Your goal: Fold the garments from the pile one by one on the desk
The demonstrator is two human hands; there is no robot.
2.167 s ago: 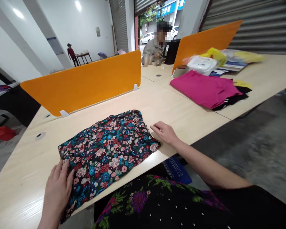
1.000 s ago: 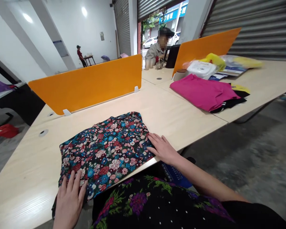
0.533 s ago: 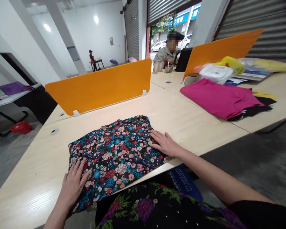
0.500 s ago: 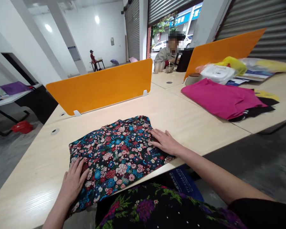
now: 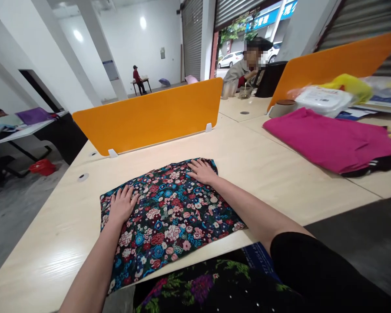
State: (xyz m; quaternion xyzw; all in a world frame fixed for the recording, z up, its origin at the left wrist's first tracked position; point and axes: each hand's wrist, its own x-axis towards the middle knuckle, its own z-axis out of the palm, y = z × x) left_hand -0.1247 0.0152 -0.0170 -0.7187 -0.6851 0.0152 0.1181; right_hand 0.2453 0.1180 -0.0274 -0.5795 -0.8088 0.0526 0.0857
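Observation:
A folded floral cloth, dark with red, blue and pink flowers, lies flat on the pale wooden table right in front of me. My left hand rests palm down on its far left part, fingers spread. My right hand presses flat on the cloth's far right corner. Neither hand grips anything. The cloth's near edge hangs slightly over the table edge.
An orange divider panel stands behind the cloth. To the right lies a pink folded garment with bags and a white packet behind it. A person sits at the far desk; another person stands far back.
Both hands have slid from the cloth's near edge and sides up to its far part. The view has shifted, so the cloth sits more to the right.

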